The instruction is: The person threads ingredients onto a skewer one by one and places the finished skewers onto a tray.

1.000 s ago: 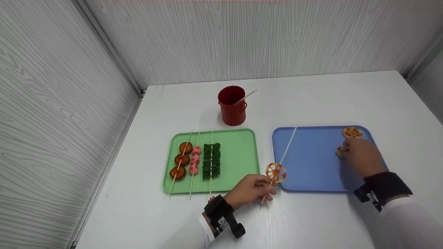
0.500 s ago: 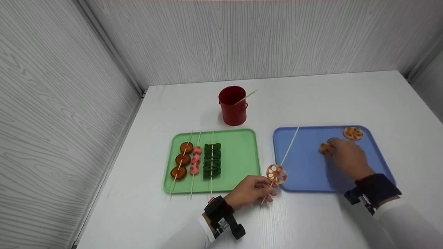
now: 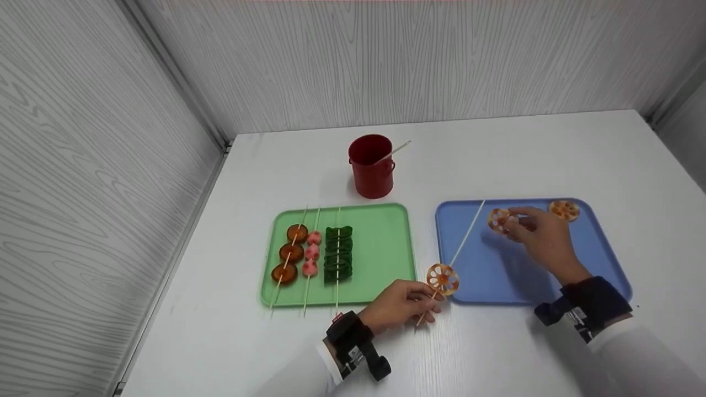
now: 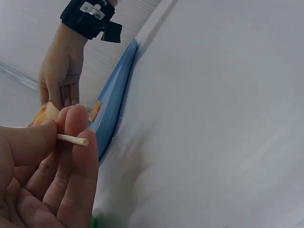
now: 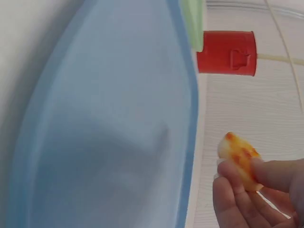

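Observation:
My left hand [image 3: 400,304] pinches a bamboo skewer [image 3: 468,234] near its lower end, between thumb and fingers. One lotus root slice [image 3: 443,280] sits on this skewer just above the fingers; the blunt skewer end [image 4: 76,139] pokes out past the thumb in the left wrist view. Over the blue tray [image 3: 496,300], my right hand [image 3: 543,240] holds a second lotus root slice [image 3: 501,220] by its edge, also seen as a tilted slice [image 5: 242,159] in the right wrist view. It is apart from the skewer tip. Another lotus root slice [image 3: 563,210] lies in the tray's far right corner.
To the left, a green tray [image 3: 386,248] bears skewers of brown round slices [image 3: 291,253], pink pieces [image 3: 312,252] and folded green pieces [image 3: 338,253]. A red bucket [image 3: 373,179] with a stick leaning out stands behind the trays. White panels rise at the back and sides.
My right hand has picked up a lotus root slice and carried it left and away from me, turning its face into view. The left hand stays in place; the skewer tip has swung slightly right.

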`<action>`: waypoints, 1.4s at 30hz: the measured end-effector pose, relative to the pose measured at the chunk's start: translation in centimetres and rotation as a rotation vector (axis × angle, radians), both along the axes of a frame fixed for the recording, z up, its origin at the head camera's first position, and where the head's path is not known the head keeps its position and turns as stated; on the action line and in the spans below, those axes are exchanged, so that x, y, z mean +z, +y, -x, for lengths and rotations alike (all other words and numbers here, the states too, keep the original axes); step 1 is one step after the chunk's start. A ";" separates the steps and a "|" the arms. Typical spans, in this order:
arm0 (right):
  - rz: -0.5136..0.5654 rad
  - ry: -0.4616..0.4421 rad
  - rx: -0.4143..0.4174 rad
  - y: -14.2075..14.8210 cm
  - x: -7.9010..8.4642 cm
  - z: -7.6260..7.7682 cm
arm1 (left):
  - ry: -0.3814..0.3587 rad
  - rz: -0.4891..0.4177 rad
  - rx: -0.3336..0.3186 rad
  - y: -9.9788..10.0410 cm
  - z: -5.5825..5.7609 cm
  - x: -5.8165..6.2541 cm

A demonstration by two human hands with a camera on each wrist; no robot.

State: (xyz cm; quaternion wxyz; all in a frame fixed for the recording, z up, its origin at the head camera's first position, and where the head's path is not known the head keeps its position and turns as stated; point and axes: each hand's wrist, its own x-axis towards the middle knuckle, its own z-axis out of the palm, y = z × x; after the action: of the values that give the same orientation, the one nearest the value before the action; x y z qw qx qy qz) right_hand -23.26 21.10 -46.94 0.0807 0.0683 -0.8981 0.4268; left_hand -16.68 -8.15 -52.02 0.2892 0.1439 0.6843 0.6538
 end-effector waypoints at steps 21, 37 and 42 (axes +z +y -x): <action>1.113 -0.337 0.038 -0.6 1.8 -0.3 | 0.020 0.005 -0.054 -0.4 -0.2 -0.1; 1.221 -0.368 0.059 -1.2 2.3 -0.3 | 0.017 0.058 -0.070 -0.4 -0.2 0.0; 1.175 -0.339 0.065 -1.1 1.9 -0.3 | 0.037 0.054 -0.093 -0.4 -0.2 -0.2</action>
State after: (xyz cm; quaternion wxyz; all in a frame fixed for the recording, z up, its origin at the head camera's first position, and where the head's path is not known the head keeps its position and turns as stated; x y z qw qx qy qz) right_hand -22.97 20.01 -45.01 -0.0523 -0.0290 -0.5102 0.8580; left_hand -16.49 -8.59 -52.25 0.3104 0.1800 0.6995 0.6181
